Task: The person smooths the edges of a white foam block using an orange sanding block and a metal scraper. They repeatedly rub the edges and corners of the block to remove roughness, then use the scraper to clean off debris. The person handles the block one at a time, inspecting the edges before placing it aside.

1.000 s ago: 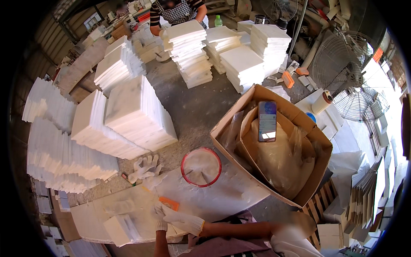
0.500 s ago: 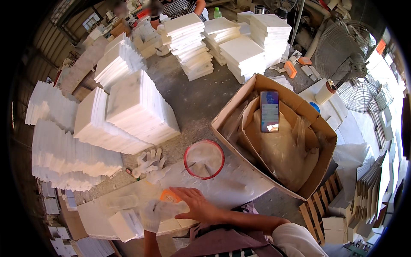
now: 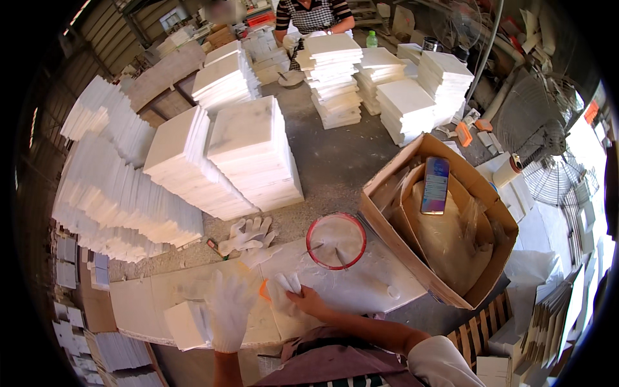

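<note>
My left hand point(image 3: 230, 319), in a white work glove, is held over the table with its fingers stretched and apart, and nothing shows in it. Beside it a small stack of white tiles point(image 3: 186, 324) lies on the white work slab point(image 3: 135, 297). My bare right hand point(image 3: 311, 302) is closed on a crumpled white glove point(image 3: 282, 288), its fingertips pinching the fabric. Partly hidden behind that glove is an orange object point(image 3: 264, 289). Farther off, other white gloves point(image 3: 250, 233) lie in front of the tall tile stacks.
A red-rimmed round tub point(image 3: 365, 248) holds pale material with thin tools in it. To the right, a cardboard box point(image 3: 380, 206) contains plastic wrap and a phone point(image 3: 436, 186). Tall white tile stacks point(image 3: 248, 148) stand left and ahead. Across the table is another person point(image 3: 316, 19).
My view has shifted, bringing more of the other person in. My left hand has come away from the white glove and spread its fingers; my right hand has closed on that glove.
</note>
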`<state>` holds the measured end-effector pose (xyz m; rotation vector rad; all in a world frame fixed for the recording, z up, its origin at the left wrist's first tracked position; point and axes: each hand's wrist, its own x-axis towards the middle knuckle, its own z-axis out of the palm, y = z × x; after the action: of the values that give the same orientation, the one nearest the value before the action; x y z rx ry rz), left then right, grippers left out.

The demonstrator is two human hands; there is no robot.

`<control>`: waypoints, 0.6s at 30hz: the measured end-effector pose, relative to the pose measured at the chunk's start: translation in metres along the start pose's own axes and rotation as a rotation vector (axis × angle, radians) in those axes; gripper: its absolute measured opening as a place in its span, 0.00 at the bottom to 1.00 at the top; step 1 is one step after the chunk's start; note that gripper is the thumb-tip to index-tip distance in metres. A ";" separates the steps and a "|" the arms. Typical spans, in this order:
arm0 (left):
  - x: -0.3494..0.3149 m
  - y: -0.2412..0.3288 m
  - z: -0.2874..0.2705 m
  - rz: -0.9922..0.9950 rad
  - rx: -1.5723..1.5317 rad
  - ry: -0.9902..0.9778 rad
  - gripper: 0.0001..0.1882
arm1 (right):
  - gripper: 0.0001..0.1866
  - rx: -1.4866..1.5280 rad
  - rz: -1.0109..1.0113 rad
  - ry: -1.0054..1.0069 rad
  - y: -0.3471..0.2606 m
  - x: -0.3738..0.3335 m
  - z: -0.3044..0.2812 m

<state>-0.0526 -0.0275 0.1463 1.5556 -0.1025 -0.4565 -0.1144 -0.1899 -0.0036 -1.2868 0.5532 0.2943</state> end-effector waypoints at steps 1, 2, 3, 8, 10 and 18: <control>0.000 -0.004 0.002 -0.047 -0.231 -0.020 0.24 | 0.28 0.079 0.089 -0.085 -0.007 -0.001 0.004; -0.001 -0.010 0.005 -0.112 -0.477 -0.059 0.25 | 0.28 0.162 0.176 -0.161 -0.017 -0.005 0.009; -0.003 -0.018 0.008 -0.185 -0.714 -0.088 0.26 | 0.28 0.269 0.183 -0.148 -0.025 -0.011 0.021; -0.012 -0.040 0.016 -0.560 -1.865 -0.084 0.33 | 0.27 0.266 0.181 -0.076 -0.001 -0.007 0.051; -0.017 -0.049 0.018 -0.384 -1.138 -0.125 0.33 | 0.28 0.250 0.138 -0.006 0.014 -0.007 0.052; -0.045 -0.062 0.016 -0.289 -0.983 -0.082 0.29 | 0.30 0.253 0.225 -0.032 0.017 -0.012 0.042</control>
<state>-0.1125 -0.0237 0.0960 0.5811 0.2592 -0.6657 -0.1233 -0.1438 -0.0041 -0.9749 0.6870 0.4173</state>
